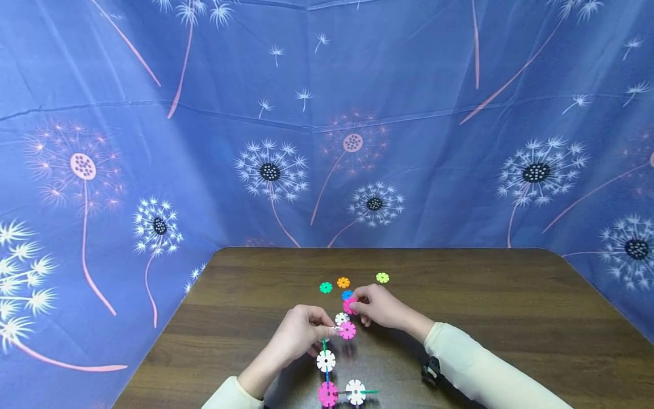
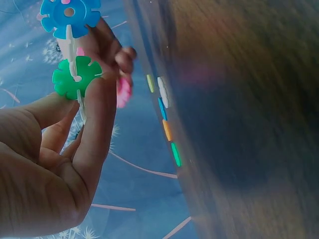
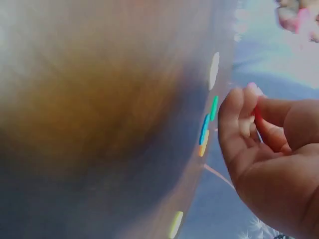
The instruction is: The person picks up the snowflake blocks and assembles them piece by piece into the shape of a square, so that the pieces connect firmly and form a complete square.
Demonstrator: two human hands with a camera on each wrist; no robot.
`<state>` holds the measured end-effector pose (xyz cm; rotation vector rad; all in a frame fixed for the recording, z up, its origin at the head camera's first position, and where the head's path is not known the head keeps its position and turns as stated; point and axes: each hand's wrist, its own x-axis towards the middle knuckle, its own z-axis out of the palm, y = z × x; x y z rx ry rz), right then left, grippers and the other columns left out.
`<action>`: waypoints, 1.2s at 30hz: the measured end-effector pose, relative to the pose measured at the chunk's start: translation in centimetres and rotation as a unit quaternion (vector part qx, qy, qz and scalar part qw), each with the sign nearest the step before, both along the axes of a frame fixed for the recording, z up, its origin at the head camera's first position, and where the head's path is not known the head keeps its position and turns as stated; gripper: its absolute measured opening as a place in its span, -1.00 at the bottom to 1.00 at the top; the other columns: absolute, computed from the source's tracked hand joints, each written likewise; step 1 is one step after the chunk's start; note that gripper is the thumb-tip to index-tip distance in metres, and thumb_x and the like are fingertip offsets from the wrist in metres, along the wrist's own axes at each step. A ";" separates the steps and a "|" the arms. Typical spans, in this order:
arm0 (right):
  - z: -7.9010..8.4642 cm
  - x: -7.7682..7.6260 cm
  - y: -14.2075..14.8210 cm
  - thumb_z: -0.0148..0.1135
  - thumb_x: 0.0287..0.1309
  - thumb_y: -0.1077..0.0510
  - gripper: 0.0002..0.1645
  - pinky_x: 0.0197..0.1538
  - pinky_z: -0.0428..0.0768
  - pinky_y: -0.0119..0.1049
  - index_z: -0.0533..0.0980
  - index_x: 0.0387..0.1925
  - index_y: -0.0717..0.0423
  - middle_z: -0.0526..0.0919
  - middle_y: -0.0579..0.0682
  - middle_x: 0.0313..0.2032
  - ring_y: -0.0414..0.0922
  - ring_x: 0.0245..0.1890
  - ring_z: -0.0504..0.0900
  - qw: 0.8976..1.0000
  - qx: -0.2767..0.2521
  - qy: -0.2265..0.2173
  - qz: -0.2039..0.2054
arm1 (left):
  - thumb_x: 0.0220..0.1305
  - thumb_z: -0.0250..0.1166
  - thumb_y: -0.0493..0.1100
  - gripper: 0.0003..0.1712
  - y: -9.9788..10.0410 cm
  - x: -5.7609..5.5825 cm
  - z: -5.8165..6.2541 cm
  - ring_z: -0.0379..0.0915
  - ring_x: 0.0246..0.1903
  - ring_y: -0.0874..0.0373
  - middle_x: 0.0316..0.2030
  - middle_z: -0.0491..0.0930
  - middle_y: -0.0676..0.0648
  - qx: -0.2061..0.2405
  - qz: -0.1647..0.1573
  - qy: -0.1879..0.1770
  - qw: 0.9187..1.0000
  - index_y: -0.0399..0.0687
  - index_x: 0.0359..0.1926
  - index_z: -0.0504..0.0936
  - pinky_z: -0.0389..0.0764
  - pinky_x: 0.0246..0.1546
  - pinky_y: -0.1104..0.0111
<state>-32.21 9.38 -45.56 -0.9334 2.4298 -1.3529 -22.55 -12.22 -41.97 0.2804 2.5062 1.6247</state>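
Note:
My left hand [image 1: 301,332] holds a chain of interlocking notched plastic discs. In the left wrist view its thumb and fingers pinch around a green disc [image 2: 77,77], with a blue disc [image 2: 70,14] joined on by a white one seen edge-on. The chain hangs toward me in the head view, through a white disc [image 1: 326,360] and a pink disc [image 1: 327,395] to another white disc [image 1: 355,392]. At its far end, by the left fingertips, is a pink disc [image 1: 348,329]. My right hand [image 1: 380,308] pinches a separate pink disc [image 1: 349,305], partly hidden by its fingers.
Loose discs lie on the brown wooden table [image 1: 485,295] beyond the hands: white [image 1: 342,318], blue [image 1: 347,295], orange [image 1: 343,282], green [image 1: 326,287] and yellow-green [image 1: 382,277]. A blue dandelion-print cloth [image 1: 434,142] hangs behind the table.

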 end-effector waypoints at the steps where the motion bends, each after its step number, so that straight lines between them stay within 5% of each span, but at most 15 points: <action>1: 0.1 0.4 0.4 0.22 0.38 0.28 -0.87 -0.53 0.65 -0.22 0.61 -0.31 0.26 0.57 0.07 -0.53 -0.20 -0.63 0.52 0.999 -0.018 -0.027 0.001 | 0.21 0.48 -0.24 -0.88 0.1 0.0 0.0 0.53 -0.63 0.14 -0.49 0.65 -0.09 0.000 0.000 0.000 1.000 -0.18 -0.41 0.72 0.65 -0.65 0.21; 5: 0.5 2.0 1.7 0.25 0.38 0.24 -0.88 -0.48 0.65 -0.24 0.63 -0.19 0.24 0.59 0.18 -0.45 -0.17 -0.58 0.52 0.995 -0.062 -0.083 0.000 | 0.23 0.46 -0.27 -0.90 0.3 -0.1 0.0 0.54 -0.63 0.11 -0.47 0.67 -0.15 0.003 0.000 0.000 1.000 -0.16 -0.41 0.72 0.65 -0.65 0.22; 12: 0.8 3.9 3.2 0.28 0.36 0.21 -0.85 -0.48 0.61 -0.31 0.63 -0.15 0.24 0.56 0.08 -0.50 -0.18 -0.57 0.52 0.990 -0.093 -0.108 -0.005 | 0.24 0.45 -0.26 -0.91 0.6 0.0 0.1 0.57 -0.61 0.06 -0.45 0.68 -0.17 0.009 0.003 -0.005 1.000 -0.16 -0.38 0.71 0.65 -0.64 0.22; 23: 0.4 5.1 4.0 0.30 0.34 0.18 -0.95 -0.50 0.63 -0.22 0.64 -0.24 0.08 0.58 0.21 -0.45 -0.19 -0.57 0.54 0.996 -0.076 -0.029 0.022 | 0.22 0.47 -0.26 -0.90 0.9 0.2 0.0 0.55 -0.63 0.09 -0.52 0.62 -0.06 0.024 -0.004 -0.004 1.000 -0.18 -0.39 0.71 0.66 -0.65 0.23; 36: -0.1 5.9 3.4 0.35 0.28 0.22 -0.91 -0.53 0.58 -0.32 0.66 -0.34 -0.03 0.58 0.22 -0.51 -0.26 -0.64 0.53 0.996 -0.078 0.028 -0.016 | 0.23 0.43 -0.31 -0.90 1.0 0.3 0.0 0.49 -0.67 0.19 -0.55 0.59 -0.01 0.058 -0.006 -0.009 0.998 -0.27 -0.39 0.71 0.69 -0.60 0.22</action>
